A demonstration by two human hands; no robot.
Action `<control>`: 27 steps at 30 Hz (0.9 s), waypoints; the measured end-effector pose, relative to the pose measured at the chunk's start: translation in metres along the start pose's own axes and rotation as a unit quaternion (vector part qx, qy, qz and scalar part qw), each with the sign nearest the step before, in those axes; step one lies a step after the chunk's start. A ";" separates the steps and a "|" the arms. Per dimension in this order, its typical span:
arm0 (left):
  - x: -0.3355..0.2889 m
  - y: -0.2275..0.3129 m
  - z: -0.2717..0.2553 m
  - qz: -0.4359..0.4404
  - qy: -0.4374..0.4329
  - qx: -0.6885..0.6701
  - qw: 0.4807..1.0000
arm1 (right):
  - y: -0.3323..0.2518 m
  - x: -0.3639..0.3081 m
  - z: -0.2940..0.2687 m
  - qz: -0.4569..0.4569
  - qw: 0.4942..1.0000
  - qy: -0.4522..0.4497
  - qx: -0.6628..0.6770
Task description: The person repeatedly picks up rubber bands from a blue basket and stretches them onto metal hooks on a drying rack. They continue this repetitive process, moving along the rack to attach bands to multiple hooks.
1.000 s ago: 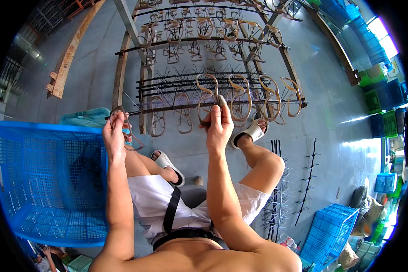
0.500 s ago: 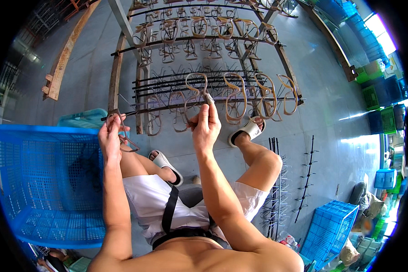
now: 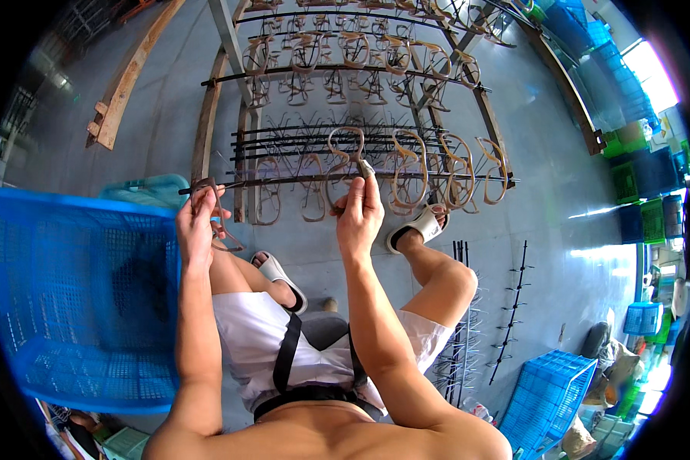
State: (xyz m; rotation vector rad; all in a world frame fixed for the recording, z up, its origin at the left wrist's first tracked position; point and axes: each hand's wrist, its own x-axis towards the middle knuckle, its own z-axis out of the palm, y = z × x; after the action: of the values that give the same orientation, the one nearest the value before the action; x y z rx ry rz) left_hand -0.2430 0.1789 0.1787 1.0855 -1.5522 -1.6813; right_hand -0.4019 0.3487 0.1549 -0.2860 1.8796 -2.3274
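My left hand (image 3: 195, 226) is closed around a brown eyeglass frame (image 3: 224, 247) at the left end of a black rod (image 3: 284, 181). Hidden behind the fingers is whether this hand also grips the rod. My right hand (image 3: 359, 218) pinches another brownish eyeglass frame (image 3: 347, 130) at the rod's middle, a pale grey covering at its fingertips. Several tan and brown frames, among them one tan frame (image 3: 409, 172), hang from the rod to the right; others hang to the left between my hands.
Behind is a rack with more rods of frames (image 3: 353, 69). A large blue crate (image 3: 84, 211) stands at my left, a smaller blue crate (image 3: 548, 395) at the lower right. Spiky black rods (image 3: 510, 314) lie on the floor beside my right leg. Stacked crates (image 3: 652, 199) line the right side.
The view has shifted slightly, so the rack and rod appear a little farther right. Both hands keep their hold on the eyeglass frames; the left frame has turned a little.
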 end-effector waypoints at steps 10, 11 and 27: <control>-0.034 0.008 -0.013 -0.033 0.060 -0.070 0.995 | -0.009 -0.002 -0.029 -0.071 0.971 -0.004 -0.229; -0.049 0.011 -0.020 -0.020 0.010 -0.043 0.999 | -0.013 -0.015 -0.033 -0.129 0.924 -0.011 -0.360; -0.015 -0.022 -0.005 0.082 0.082 0.057 0.992 | -0.016 -0.047 0.034 -0.030 0.999 -0.018 -0.024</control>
State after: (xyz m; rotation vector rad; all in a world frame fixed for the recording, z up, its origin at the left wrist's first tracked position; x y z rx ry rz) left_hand -0.2291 0.1926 0.1594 1.0926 -1.6004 -1.3748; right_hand -0.3481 0.3305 0.1742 -0.3922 1.9385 -2.3023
